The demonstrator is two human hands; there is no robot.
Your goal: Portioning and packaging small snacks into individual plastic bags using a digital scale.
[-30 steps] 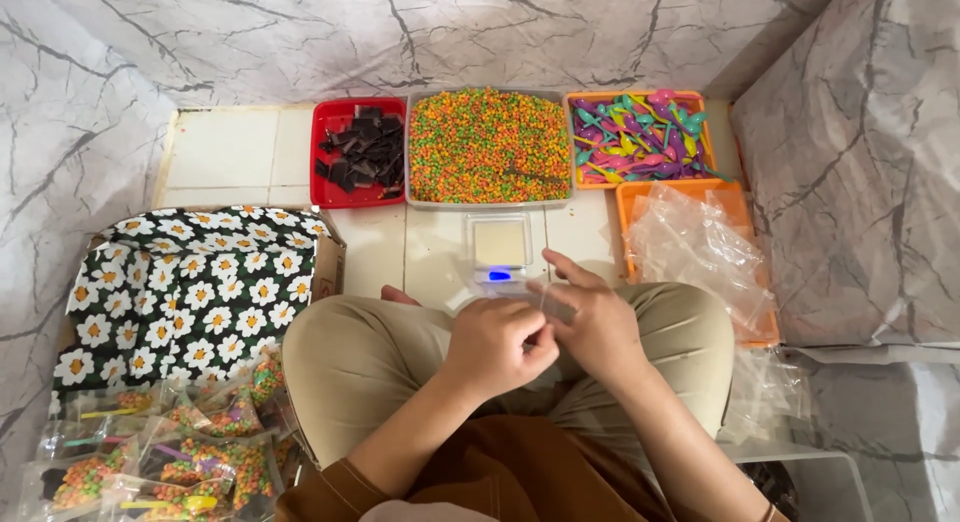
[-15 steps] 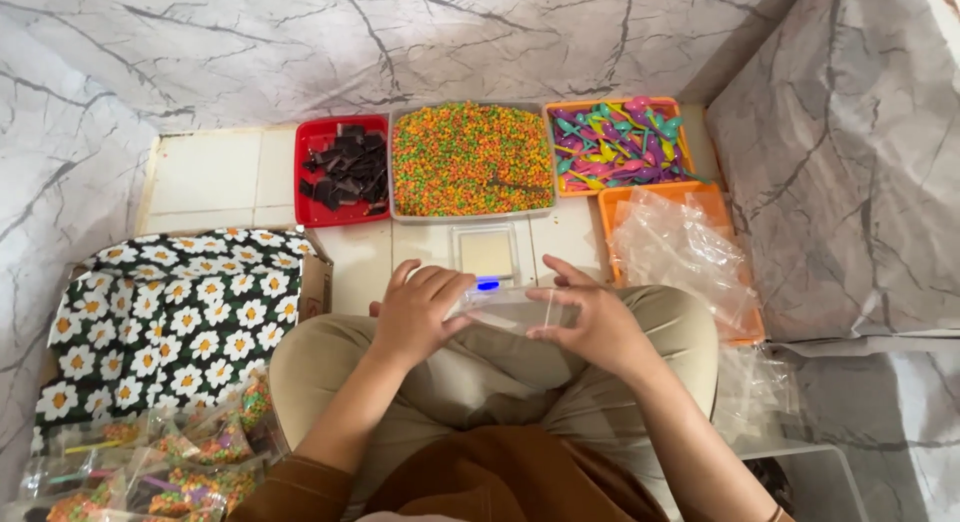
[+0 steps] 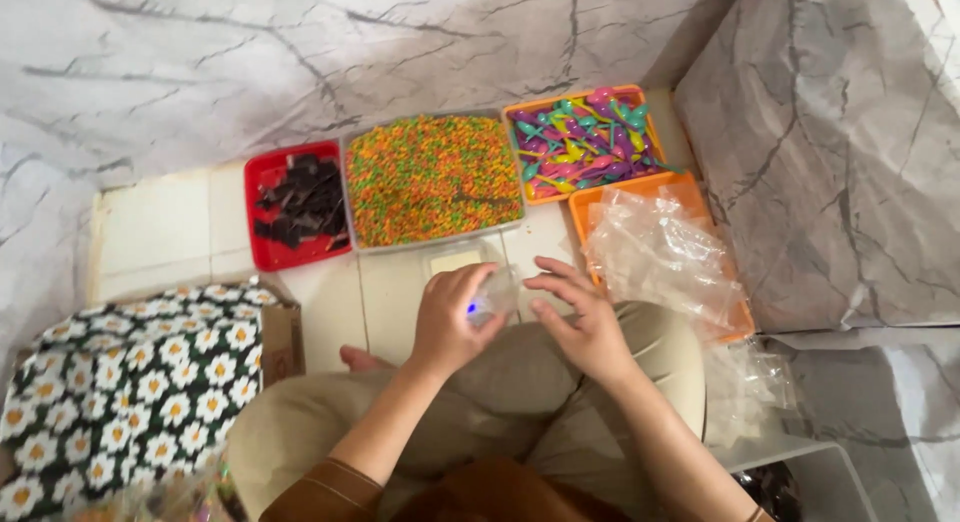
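Observation:
My left hand (image 3: 448,317) grips a small clear plastic pouch (image 3: 497,292) over my lap, just above a small scale (image 3: 455,261) that my hands partly hide. My right hand (image 3: 578,320) hovers beside the pouch with fingers spread; whether it touches the pouch I cannot tell. Ahead on the tiled floor stand a red tray of dark chocolate pieces (image 3: 296,204), a clear tray of orange-green sprinkles (image 3: 432,177) and an orange tray of coloured plastic spoons (image 3: 582,142).
An orange tray (image 3: 690,197) with empty clear bags lies at the right, with more bags (image 3: 750,377) beside my knee. A box under a black daisy-print cloth (image 3: 140,382) stands at the left. Marble-patterned walls close in at the back and right.
The view has shifted left, so the trays sit further right. My left hand now holds the pouch, while my right hand has opened beside it.

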